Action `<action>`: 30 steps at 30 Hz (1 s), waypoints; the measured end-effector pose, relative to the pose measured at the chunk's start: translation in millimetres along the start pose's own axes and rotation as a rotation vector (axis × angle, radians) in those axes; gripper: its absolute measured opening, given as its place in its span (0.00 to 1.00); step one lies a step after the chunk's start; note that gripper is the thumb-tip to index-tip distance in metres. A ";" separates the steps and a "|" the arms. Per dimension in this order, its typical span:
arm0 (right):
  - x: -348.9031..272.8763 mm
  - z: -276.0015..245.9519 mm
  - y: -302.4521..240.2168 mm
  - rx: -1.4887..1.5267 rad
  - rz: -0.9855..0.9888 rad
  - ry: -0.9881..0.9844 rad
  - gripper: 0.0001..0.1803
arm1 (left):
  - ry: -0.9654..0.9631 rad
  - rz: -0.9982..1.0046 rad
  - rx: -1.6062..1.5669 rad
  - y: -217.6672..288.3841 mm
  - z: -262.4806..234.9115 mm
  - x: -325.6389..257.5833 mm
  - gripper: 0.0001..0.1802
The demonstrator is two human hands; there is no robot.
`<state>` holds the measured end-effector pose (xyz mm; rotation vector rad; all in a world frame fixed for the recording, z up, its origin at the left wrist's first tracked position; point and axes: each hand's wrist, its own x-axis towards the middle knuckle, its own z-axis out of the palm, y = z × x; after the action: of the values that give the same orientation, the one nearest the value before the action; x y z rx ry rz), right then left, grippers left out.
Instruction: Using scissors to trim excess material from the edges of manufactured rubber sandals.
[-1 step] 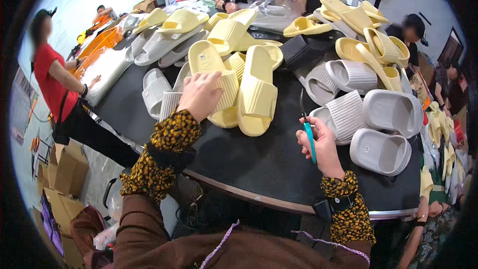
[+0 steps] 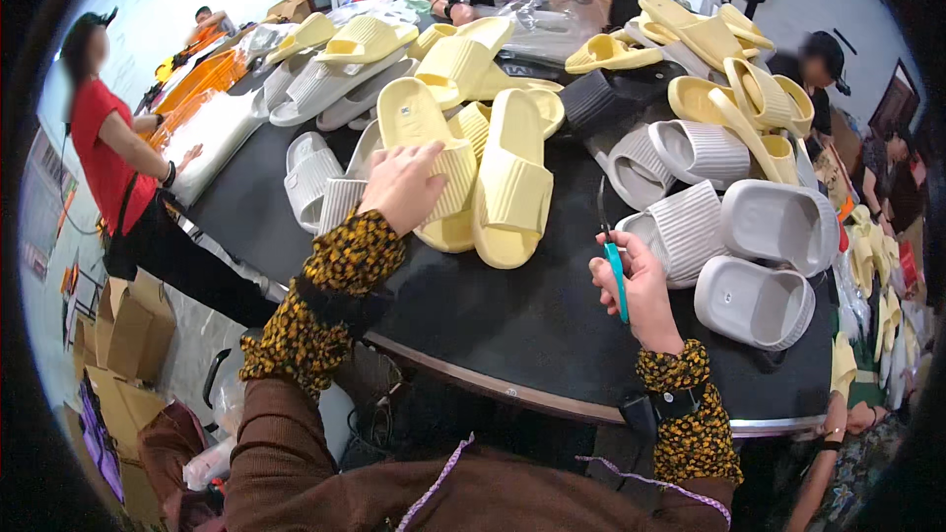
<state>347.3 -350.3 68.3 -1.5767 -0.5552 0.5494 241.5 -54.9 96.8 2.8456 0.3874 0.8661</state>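
Observation:
My left hand (image 2: 402, 189) lies with fingers spread on the ribbed strap of a yellow slipper (image 2: 409, 108), not gripping it. Just right of it, another yellow slipper (image 2: 512, 177) rests on the dark table, its sole end toward me. My right hand (image 2: 645, 291) is closed round a teal-handled tool (image 2: 617, 276) whose thin, dark, slightly curved tip points away from me. Whether the tool has one blade or two, I cannot tell. Beside that hand sit a grey ribbed slipper (image 2: 685, 232) and another grey slipper (image 2: 754, 300).
Piles of yellow and grey slippers cover the black table's (image 2: 473, 320) far part, with a black slipper (image 2: 591, 103) among them. Clear plastic (image 2: 562, 15) lies at the back. A person in red (image 2: 108, 148) stands left, near an orange crate (image 2: 202, 84). Cardboard boxes (image 2: 138, 330) stand lower left.

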 end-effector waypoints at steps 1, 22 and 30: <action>0.1 -1.1 1.5 -0.001 0.003 0.031 0.19 | -0.127 -0.049 0.011 5.0 0.9 4.9 0.20; 2.2 -1.2 2.6 0.007 -0.052 -0.018 0.21 | -0.284 0.148 -0.315 34.1 -20.2 26.5 0.19; -1.5 -1.2 -2.4 0.001 -0.062 -0.023 0.21 | -0.337 0.239 -0.055 65.6 1.6 49.3 0.25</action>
<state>346.8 -352.0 70.8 -1.5491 -0.6188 0.5218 295.2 -103.6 135.1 2.9484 -0.0180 0.4038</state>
